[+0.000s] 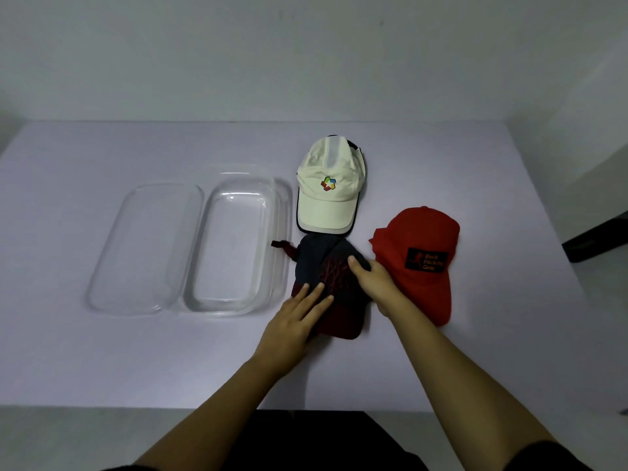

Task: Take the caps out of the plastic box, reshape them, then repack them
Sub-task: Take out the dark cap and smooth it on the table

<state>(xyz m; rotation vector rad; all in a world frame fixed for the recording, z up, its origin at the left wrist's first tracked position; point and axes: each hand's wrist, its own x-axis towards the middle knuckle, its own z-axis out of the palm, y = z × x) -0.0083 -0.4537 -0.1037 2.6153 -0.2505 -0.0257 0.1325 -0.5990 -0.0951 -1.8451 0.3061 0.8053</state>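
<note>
Head view: left hand (299, 312) lies flat and open on the navy-and-maroon cap (331, 273), right hand (375, 278) presses its crown, fingers hidden behind. The cream cap (326, 188) half-covers a dark cap underneath; the red cap (423, 253) sits beside it. The clear plastic box (238, 243) stands empty.

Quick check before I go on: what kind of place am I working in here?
Probably a bare indoor workstation set up for the task, not a lived-in room: a plain pale lilac tabletop against a blank white wall, with only a clear plastic box, its clear lid and caps on it.
</note>
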